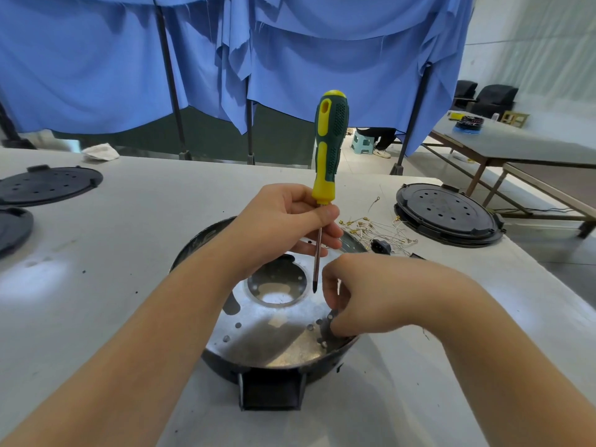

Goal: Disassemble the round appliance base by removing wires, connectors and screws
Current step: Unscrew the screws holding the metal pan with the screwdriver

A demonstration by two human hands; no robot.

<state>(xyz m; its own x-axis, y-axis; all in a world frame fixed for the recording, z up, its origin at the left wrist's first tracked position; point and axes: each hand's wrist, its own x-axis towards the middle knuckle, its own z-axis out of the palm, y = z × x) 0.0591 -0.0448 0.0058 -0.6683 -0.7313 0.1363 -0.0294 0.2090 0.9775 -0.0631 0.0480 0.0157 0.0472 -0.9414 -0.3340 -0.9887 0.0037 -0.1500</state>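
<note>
Head view: left hand (283, 217) holds screwdriver (327, 162) upright, tip down.

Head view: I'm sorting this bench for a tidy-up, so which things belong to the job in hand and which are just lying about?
In the job:
round base
screwdriver, held upright by the left hand
right hand, fingers down at the base's inner rim
removed wires

Lying about:
black round covers, right and far left
white rag
</note>
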